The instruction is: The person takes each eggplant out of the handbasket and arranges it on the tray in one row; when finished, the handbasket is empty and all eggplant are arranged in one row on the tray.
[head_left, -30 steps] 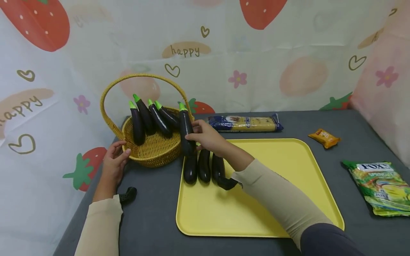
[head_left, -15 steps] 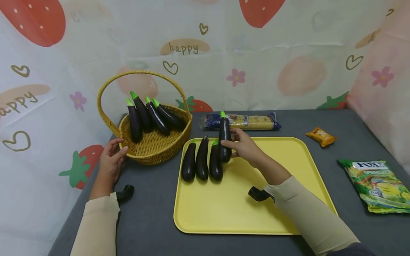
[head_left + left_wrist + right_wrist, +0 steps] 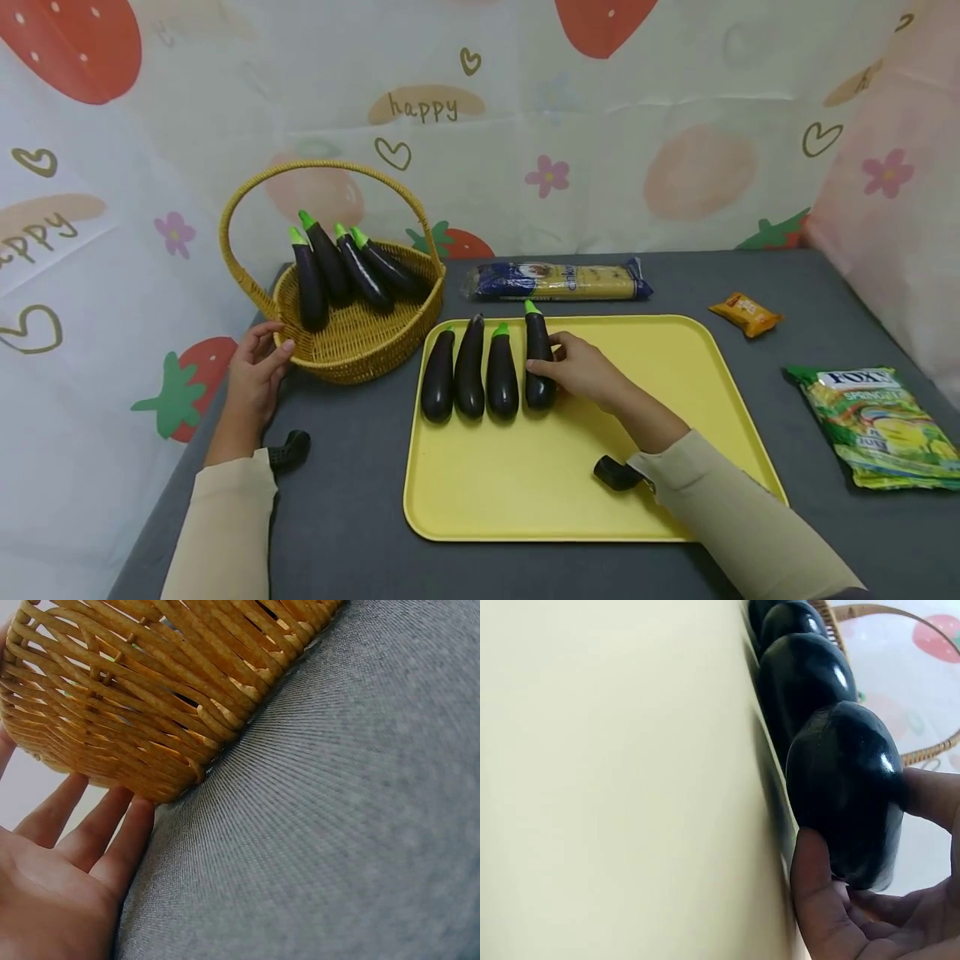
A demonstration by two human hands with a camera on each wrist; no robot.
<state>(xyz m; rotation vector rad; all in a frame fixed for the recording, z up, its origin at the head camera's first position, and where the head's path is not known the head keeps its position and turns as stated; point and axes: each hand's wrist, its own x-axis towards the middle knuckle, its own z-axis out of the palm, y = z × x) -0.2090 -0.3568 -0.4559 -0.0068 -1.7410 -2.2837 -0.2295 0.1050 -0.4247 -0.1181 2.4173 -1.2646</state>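
In the head view my right hand [image 3: 581, 367] pinches a dark eggplant [image 3: 537, 350] with a green stem over the yellow tray [image 3: 510, 492]. In the right wrist view, the fingers and thumb hold this eggplant [image 3: 847, 787] at its sides; I cannot tell whether it touches the tray. Left of it, three eggplants [image 3: 470, 367] lie in a row. My left hand [image 3: 253, 379] touches the left side of the woven basket [image 3: 360, 365]. The left wrist view shows its straight fingers [image 3: 112, 825] against the basket's outer wall. Several eggplants [image 3: 366, 271] lean inside the basket.
A pack of noodles [image 3: 558, 282] lies behind the tray. To the right are a small orange packet [image 3: 747, 315] and a green bag labelled FOX'S [image 3: 873, 429]. Behind the grey table [image 3: 341, 517] hangs a printed cloth [image 3: 600, 100].
My right hand has carried the eggplant from the basket's right edge rightward, then down beside the row on the tray. The left hand has stayed at the basket.
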